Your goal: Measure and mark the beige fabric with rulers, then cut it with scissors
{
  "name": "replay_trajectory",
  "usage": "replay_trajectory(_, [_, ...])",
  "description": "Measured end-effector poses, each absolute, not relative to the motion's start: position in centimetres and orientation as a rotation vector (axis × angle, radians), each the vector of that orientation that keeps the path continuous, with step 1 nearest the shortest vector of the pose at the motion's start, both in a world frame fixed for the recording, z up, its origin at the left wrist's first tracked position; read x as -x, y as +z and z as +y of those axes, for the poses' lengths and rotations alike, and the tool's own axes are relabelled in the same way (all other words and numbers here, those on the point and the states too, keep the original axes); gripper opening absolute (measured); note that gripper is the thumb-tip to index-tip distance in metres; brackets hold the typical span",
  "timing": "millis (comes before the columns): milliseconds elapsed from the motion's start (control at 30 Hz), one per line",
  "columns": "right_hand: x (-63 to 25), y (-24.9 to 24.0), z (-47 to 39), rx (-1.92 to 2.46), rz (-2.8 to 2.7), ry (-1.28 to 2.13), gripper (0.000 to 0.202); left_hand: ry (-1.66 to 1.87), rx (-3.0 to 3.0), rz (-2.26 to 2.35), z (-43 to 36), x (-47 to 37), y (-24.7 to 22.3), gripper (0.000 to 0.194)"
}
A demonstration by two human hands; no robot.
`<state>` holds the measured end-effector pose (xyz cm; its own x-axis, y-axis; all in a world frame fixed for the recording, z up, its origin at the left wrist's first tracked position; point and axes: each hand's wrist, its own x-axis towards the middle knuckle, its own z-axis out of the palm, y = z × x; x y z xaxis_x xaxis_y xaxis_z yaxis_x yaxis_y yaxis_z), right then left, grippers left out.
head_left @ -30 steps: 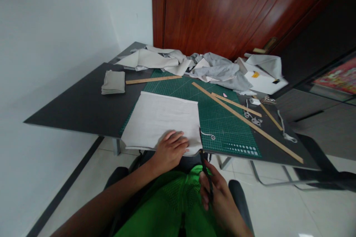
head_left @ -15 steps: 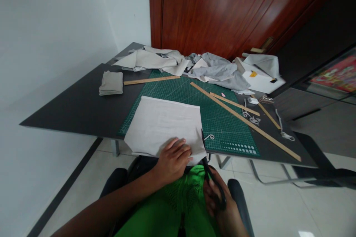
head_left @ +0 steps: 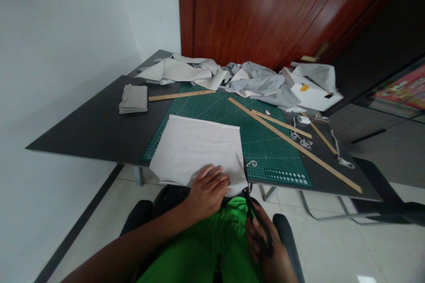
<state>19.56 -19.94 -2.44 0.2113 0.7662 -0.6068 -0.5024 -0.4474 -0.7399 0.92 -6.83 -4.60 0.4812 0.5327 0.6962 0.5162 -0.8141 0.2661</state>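
Observation:
A piece of off-white fabric with folded edges lies over the front of the green cutting mat, its near edge overhanging the table. My left hand rests flat on its lower right part, fingers stretched out. Black-handled scissors are in my right hand, fingers through the handles, in front of the table edge. Their blades point away from me along the fabric's right edge, one over the cloth and one beside it. A thin curled white strip sits just right of the blades.
Wooden rulers lie across the mat and dark table. A folded fabric stack is at left. Crumpled grey and beige cloth and a white box line the back. White cord lies at right.
The scissor blades have spread slightly, one now showing over the fabric. My right hand has shifted a little right and down. My left hand stays in place on the cloth.

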Motion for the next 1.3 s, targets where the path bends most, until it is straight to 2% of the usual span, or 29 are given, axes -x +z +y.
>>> replay_trajectory(567, [-19.2, -0.6, -15.7, 1.396, -0.482, 1.451, 0.076, 1.325, -2.665, 0.941, -6.7, -0.8, -4.5, 0.016])
replay_trajectory(1300, [-19.2, -1.2, -16.0, 1.430, -0.629, 1.404, 0.078, 1.333, -2.658, 0.926, -6.7, -0.9, -4.5, 0.016])
